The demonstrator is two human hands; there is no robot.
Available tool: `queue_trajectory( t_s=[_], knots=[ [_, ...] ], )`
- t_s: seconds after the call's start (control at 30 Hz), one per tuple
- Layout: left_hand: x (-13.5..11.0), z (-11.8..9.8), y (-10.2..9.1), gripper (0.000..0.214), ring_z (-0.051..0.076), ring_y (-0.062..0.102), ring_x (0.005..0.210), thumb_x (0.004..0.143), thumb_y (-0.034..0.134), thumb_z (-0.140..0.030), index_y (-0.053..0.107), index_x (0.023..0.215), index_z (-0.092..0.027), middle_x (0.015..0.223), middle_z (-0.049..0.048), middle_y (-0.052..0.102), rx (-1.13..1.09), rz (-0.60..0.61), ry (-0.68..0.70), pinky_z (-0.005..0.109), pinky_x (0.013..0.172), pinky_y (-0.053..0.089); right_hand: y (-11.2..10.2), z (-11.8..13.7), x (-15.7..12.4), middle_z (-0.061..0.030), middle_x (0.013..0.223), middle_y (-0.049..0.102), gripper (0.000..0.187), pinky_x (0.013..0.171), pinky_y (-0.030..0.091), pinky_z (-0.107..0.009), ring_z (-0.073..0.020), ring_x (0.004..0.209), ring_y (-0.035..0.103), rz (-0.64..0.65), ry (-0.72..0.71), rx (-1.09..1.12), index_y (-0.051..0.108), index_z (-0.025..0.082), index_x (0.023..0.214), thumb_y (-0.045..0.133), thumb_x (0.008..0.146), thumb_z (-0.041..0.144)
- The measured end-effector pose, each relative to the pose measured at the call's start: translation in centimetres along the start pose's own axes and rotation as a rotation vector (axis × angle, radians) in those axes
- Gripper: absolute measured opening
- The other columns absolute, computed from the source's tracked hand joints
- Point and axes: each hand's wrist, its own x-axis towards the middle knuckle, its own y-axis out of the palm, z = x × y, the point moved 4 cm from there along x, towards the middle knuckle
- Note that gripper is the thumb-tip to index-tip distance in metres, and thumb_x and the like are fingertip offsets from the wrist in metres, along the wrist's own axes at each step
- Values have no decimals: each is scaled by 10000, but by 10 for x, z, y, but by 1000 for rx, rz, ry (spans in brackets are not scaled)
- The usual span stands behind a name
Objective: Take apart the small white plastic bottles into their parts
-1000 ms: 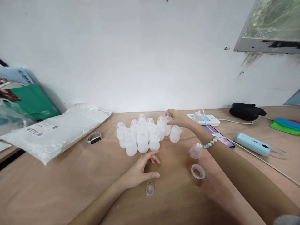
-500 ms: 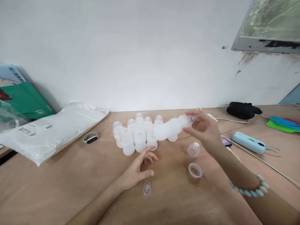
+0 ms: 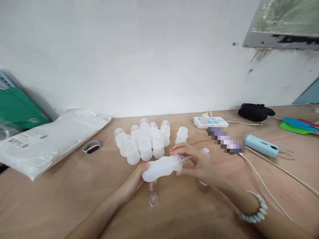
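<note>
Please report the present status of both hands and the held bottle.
Left hand on bottle, base end. Right hand at its teat end. Held sideways. Small clear piece lies nearby, no visible obstruction.

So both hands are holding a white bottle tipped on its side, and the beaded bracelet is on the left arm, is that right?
Not quite: the beaded bracelet is on the right arm, as the head view shows. The left hand and right hand do hold a white bottle tipped on its side.
</note>
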Motion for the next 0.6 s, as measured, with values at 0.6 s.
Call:
queue_trajectory(
  t_s=[0.6],
  knots=[
    [-14, -29, -2, 369, 187, 514, 753, 835, 609, -527, 620, 958, -179, 833, 8, 588, 550, -214, 192, 268, 665, 408, 2, -18, -11, -3, 660, 622, 440, 629, 453, -310, -176, 652, 579, 90, 276, -416, 615, 192, 665, 472, 976, 468]
  ],
)
